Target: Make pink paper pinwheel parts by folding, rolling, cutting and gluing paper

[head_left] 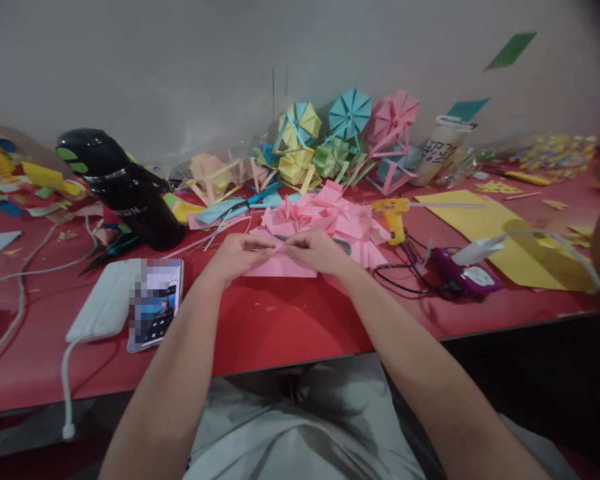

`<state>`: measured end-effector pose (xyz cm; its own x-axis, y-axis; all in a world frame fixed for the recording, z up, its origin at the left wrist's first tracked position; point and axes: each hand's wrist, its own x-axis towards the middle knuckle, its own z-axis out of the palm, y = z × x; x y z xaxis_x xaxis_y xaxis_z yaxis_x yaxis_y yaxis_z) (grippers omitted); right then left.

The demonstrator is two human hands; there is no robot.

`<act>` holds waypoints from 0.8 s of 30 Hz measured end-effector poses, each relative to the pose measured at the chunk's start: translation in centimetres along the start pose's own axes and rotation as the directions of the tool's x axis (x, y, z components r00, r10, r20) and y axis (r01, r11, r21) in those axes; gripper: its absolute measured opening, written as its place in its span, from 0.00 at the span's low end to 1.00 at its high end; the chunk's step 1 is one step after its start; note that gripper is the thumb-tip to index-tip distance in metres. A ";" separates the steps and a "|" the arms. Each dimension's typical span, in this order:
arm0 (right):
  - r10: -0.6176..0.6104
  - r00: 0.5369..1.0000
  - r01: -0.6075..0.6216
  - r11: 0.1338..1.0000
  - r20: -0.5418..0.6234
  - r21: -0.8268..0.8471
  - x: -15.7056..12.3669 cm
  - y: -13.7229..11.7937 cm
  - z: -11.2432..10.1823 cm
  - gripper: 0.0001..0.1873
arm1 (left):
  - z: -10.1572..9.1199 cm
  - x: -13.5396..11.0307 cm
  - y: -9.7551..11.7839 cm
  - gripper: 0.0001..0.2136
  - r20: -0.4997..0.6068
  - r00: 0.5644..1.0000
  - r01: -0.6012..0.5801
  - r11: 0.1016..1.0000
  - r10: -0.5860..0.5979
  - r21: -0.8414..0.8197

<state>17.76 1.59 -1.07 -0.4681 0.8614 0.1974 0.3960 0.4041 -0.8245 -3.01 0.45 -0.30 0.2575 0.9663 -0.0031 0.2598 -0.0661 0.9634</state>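
My left hand [240, 255] and my right hand [317, 252] meet above the red table, thumbs and fingers pinched together. Between them they hold a piece of pink paper, of which little shows past the fingertips. Below lies a flat sheet of pink paper [300, 268]. Just behind my hands rises a heap of folded pink paper pieces [325, 213]. A dark-handled tool [343, 247], perhaps scissors, lies partly hidden behind my right hand.
A black bottle [130, 193], a power bank [105, 300] and a phone [157, 303] stand left. Right are a yellow glue gun [394, 217], a purple power socket [467, 273] and yellow paper [515, 247]. Folded paper wheels [350, 115] line the wall. The table's front edge [300, 365] is near my lap.
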 end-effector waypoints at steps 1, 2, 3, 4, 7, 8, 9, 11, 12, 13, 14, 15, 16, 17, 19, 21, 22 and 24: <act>-0.006 1.000 0.006 1.000 -0.007 -0.003 0.0 0.0 0.0 0.20 | 0.0 0.0 0.0 0.16 -0.004 1.000 0.005 1.000 -0.005 -0.002; -0.012 1.000 0.012 1.000 -0.012 -0.005 0.0 0.0 0.0 0.20 | 0.0 0.0 0.0 0.15 -0.009 1.000 0.007 1.000 -0.007 -0.003; -0.018 1.000 0.018 1.000 -0.015 -0.004 0.1 0.0 0.0 0.20 | 0.1 0.0 0.0 0.14 -0.014 1.000 0.008 1.000 -0.008 -0.005; -0.024 1.000 0.024 1.000 -0.016 -0.002 0.1 0.0 0.0 0.20 | 0.1 0.0 0.0 0.14 -0.014 1.000 0.006 1.000 -0.006 -0.009; -0.033 0.999 0.033 0.999 -0.016 0.004 0.1 0.0 0.0 0.20 | 0.1 0.0 0.0 0.12 0.001 1.000 -0.004 1.000 0.004 -0.018; -0.031 0.999 0.032 0.999 -0.018 0.006 0.1 0.0 0.0 0.20 | 0.1 0.0 -0.1 0.12 0.007 1.000 -0.006 1.000 0.007 -0.017; -0.028 0.999 0.028 1.000 -0.019 0.006 0.1 0.0 0.0 0.20 | 0.1 0.0 -0.2 0.12 0.009 1.000 -0.007 1.000 0.007 -0.013; -0.020 1.000 0.020 1.000 -0.021 0.004 0.0 -0.1 0.0 0.19 | 0.1 0.0 -0.3 0.12 0.008 1.000 -0.004 1.000 0.004 0.003; -0.018 1.000 0.018 1.000 -0.024 0.000 0.0 -0.1 0.0 0.19 | 0.1 0.0 -0.3 0.12 0.005 1.000 -0.002 1.000 0.002 0.014; -0.018 0.999 0.018 1.000 -0.028 -0.004 0.0 0.0 0.0 0.19 | 0.1 0.1 -0.3 0.13 0.002 1.000 -0.001 1.000 0.000 0.028; -0.020 0.999 0.020 1.000 -0.033 -0.008 0.0 0.0 0.0 0.18 | 0.1 0.1 -0.2 0.13 0.000 1.000 -0.002 0.999 0.002 0.042; -0.022 0.999 0.022 1.000 -0.039 -0.011 0.0 0.0 0.0 0.18 | 0.1 0.1 -0.1 0.13 -0.003 1.000 -0.008 0.998 0.008 0.055; -0.023 0.999 0.022 1.000 -0.046 -0.012 0.0 0.0 0.1 0.18 | 0.2 0.1 0.0 0.13 -0.005 1.000 -0.017 0.998 0.018 0.067; -0.022 0.998 0.021 1.000 -0.052 -0.014 0.0 0.0 0.1 0.18 | 0.2 0.1 0.1 0.12 -0.010 1.000 -0.029 0.997 0.030 0.076; -0.018 0.998 0.017 1.000 -0.058 -0.014 0.0 0.1 0.1 0.18 | 0.3 0.1 0.3 0.11 -0.019 0.998 -0.050 0.995 0.051 0.088; -0.013 0.999 0.013 1.000 -0.053 -0.006 0.1 0.1 0.0 0.18 | 0.4 0.0 0.5 0.10 -0.030 0.998 -0.059 0.994 0.062 0.093; -0.012 0.999 0.012 1.000 -0.048 0.000 0.1 0.0 0.0 0.18 | 0.4 0.0 0.5 0.10 -0.034 0.997 -0.063 0.994 0.066 0.092; -0.011 0.999 0.011 1.000 -0.038 0.008 0.1 0.0 -0.1 0.18 | 0.4 0.1 0.4 0.11 -0.036 0.997 -0.064 0.995 0.067 0.083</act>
<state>17.79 1.68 -1.01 -0.4421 0.8679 0.2263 0.3843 0.4112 -0.8266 -2.53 0.37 -0.06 0.2409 0.9680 0.0709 0.3191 -0.1480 0.9361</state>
